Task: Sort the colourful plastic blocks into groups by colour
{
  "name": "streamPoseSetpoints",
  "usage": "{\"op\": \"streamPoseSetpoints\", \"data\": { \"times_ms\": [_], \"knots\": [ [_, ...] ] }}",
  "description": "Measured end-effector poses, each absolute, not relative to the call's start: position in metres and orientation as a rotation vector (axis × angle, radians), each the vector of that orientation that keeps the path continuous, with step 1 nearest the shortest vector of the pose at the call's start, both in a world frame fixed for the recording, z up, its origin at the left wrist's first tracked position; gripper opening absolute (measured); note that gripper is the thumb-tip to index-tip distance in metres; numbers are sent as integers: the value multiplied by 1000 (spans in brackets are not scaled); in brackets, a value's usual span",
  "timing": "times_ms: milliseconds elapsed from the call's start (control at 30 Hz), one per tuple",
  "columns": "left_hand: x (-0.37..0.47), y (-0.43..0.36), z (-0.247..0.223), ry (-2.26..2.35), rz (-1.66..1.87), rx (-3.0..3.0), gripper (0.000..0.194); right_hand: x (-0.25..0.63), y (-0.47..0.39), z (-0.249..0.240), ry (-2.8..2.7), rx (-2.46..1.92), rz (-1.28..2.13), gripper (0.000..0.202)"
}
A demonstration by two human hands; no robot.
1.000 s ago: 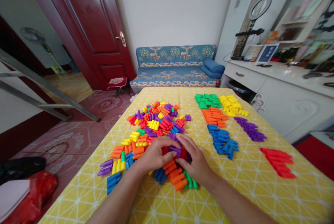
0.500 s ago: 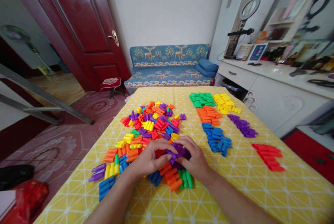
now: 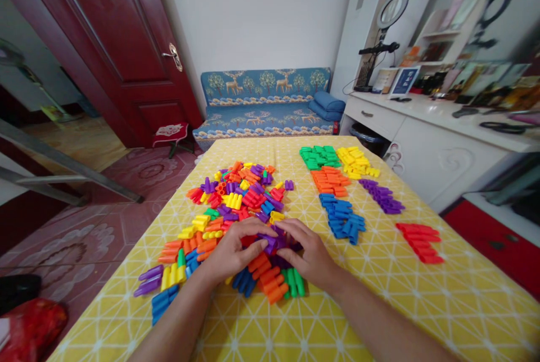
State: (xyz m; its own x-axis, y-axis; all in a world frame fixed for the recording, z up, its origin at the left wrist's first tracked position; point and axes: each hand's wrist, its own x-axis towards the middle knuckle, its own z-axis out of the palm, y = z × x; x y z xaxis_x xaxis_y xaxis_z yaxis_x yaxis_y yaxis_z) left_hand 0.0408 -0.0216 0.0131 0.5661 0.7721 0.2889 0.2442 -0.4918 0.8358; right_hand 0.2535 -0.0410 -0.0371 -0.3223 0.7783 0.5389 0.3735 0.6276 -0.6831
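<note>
Purple plastic tube blocks (image 3: 270,243) sit between my two hands, low over the near part of a mixed pile. My left hand (image 3: 234,248) is closed, thumb and fingers pinching a purple block from the left. From the right, my right hand (image 3: 311,254) curls its fingers and thumb around the purple blocks; its fingertips partly cover them. Just below the hands lie orange blocks (image 3: 273,284), green blocks (image 3: 295,282) and blue blocks (image 3: 243,281). Left of my left hand are yellow blocks (image 3: 172,276) and a purple block (image 3: 149,280).
Sorted groups lie on the right of the yellow tablecloth (image 3: 337,300): green (image 3: 317,157), yellow (image 3: 356,163), orange (image 3: 329,181), blue (image 3: 341,217), purple (image 3: 382,196) and red (image 3: 419,242). Beyond the table stand a blue sofa (image 3: 261,114) and a white dresser (image 3: 430,154).
The camera view has turned slightly, so the whole scene sits further left and a little higher. Both hands stay together at the purple blocks, with little visible change in their grip.
</note>
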Motion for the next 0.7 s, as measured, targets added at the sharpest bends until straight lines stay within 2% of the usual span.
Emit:
{"op": "streamPoseSetpoints", "data": {
  "times_ms": [167,267,500,600,700],
  "knots": [
    [39,-18,9,925,939,2023,21,263,-40,-30,-1741,-1138,453,34],
    [37,-15,5,999,969,2042,21,275,-34,-26,-1537,-1171,541,23],
    [35,-9,-2,1109,1084,2082,21,295,-23,-17,-1106,-1150,744,33],
    [33,-8,-3,1171,1122,2067,21,309,-21,-8,-1076,-1181,662,35],
    [32,-6,-5,1214,1151,2051,21,347,-13,-4,-1025,-1273,426,37]
  ]
}}
